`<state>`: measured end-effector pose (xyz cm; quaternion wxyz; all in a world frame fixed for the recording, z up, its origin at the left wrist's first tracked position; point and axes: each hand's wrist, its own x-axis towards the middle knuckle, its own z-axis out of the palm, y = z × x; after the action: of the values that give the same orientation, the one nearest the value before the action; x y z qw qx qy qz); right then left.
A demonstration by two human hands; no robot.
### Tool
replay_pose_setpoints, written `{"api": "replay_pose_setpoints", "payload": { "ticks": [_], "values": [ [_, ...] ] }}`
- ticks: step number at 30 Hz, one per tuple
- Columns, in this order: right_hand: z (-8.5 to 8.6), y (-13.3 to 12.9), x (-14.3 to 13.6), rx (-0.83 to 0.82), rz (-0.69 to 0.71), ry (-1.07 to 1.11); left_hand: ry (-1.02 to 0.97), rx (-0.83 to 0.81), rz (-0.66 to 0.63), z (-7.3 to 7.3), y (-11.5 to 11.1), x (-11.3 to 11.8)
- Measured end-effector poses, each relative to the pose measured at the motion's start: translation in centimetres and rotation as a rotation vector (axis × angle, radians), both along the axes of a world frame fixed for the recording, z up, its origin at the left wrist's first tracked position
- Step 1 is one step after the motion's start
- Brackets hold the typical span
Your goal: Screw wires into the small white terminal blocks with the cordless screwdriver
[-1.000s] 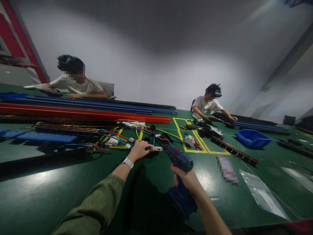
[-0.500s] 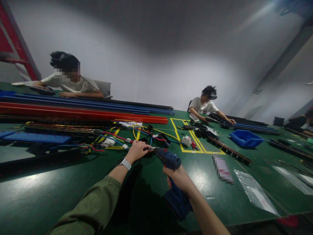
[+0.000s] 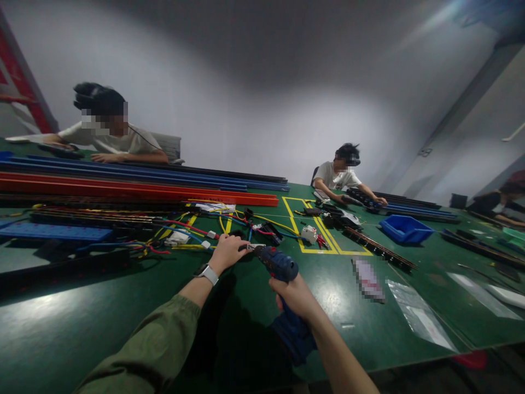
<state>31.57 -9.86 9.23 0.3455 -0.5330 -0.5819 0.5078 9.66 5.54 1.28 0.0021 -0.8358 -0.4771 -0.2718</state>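
My right hand [image 3: 293, 295] is wrapped around the handle of a dark blue cordless drill [image 3: 282, 264], which points left and away from me. Its bit [image 3: 255, 247] reaches the fingertips of my left hand [image 3: 228, 253]. Those fingers are closed at a small black part [image 3: 244, 253], mostly hidden behind the hand, so its kind does not show. Just beyond both hands lie red, blue and yellow wires [image 3: 200, 236] with white connectors. To the right of them sits a white terminal block [image 3: 309, 235] with red wire ends.
Orange [image 3: 184, 195] and blue channels [image 3: 172, 178] lie across the back left of the green table [image 3: 143, 323]. A blue bin [image 3: 406, 230], copper-coloured busbars [image 3: 375, 247] and a plastic bag [image 3: 418, 314] lie right. Two co-workers [image 3: 109, 131] sit across the table; another person [image 3: 500, 202] is far right.
The whole view has shifted slightly, so things appear a little further left. Both hands keep nearly the same pose, the drill bit still meeting the left fingertips.
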Motion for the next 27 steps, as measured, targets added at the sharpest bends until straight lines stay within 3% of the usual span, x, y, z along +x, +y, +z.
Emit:
{"api": "replay_pose_setpoints", "payload": {
  "ticks": [27],
  "values": [
    [0.24,-0.31,0.11,-0.002,0.024,-0.049,-0.026,-0.006,-0.041,-0.03,-0.07,-0.03]
  ]
}}
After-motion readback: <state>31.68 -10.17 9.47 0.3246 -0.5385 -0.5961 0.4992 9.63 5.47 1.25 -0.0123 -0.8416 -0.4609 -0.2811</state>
